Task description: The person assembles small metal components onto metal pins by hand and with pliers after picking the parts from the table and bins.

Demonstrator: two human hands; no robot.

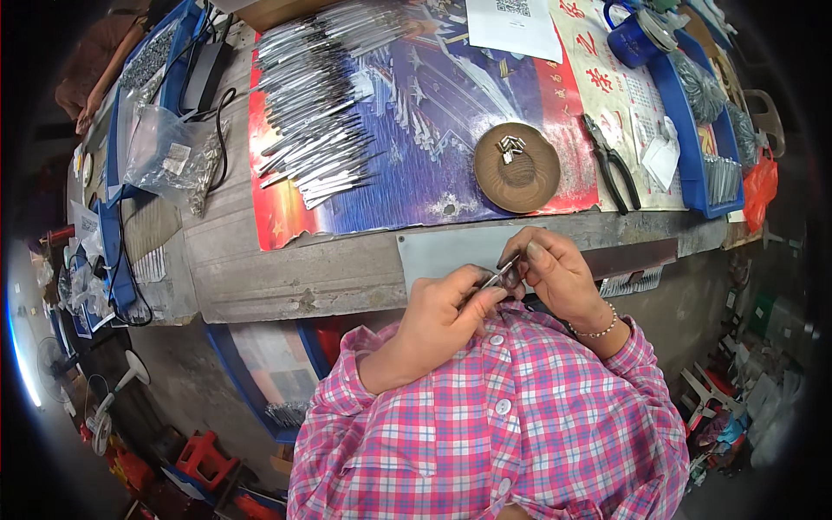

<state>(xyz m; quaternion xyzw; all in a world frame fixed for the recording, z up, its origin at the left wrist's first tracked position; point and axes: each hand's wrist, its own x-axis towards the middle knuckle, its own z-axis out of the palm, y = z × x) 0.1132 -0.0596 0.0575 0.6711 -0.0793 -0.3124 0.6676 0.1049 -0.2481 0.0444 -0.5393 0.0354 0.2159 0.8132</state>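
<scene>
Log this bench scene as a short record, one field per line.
Left hand: pinching a slim metal piece
Right hand: fingers on the same piece, at its far end
Dish: round, brown, on the printed sheet, with small silvery parts inside
Pliers: right of the dish, handles toward the person
Metal rods: large pile, left side of the sheet
Mug: blue, far right

Worn grey table (247, 290) stands above grey floor (178, 364); red stool (206, 459) at lower left; bright light strip (21, 351) at far left
</scene>
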